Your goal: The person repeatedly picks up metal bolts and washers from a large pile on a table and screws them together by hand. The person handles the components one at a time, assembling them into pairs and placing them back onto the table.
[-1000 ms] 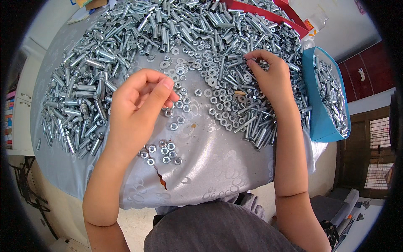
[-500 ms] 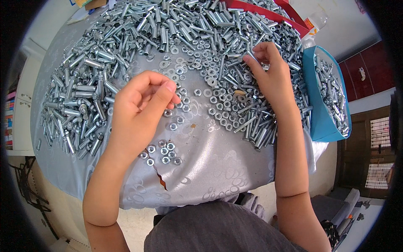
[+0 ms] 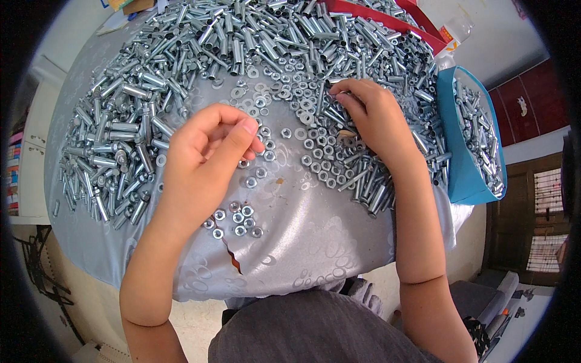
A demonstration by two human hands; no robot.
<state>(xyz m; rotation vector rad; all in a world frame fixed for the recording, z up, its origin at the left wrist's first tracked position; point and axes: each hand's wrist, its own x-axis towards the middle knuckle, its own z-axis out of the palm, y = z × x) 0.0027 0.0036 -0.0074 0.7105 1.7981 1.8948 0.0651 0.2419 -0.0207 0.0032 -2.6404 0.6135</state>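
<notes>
My left hand (image 3: 212, 145) hovers over the near-middle of the table, thumb pressed to its curled fingers; whatever it may hold is hidden. Beside its fingertips lie loose hex nuts (image 3: 269, 155), and more hex nuts (image 3: 240, 230) form a small group nearer to me. My right hand (image 3: 378, 118) reaches into the metal parts on the right, thumb and fingertips closed together at the edge of the washers and nuts (image 3: 307, 104). What lies between those fingertips I cannot make out. Long bolts (image 3: 378, 196) lie under and below the right hand.
Heaped metal sleeves (image 3: 236, 36) cover the far side, with assembled sleeve anchors (image 3: 115, 151) at left. A blue bin (image 3: 451, 133) of bolts stands at right. Behind are a red tray (image 3: 423, 27) and a clear plastic bottle (image 3: 458, 29). The grey tablecloth (image 3: 315, 242) has a tear (image 3: 234, 260).
My right hand has moved left and a little nearer, from the sleeves and bolts to the edge of the washers. My left hand has barely shifted.
</notes>
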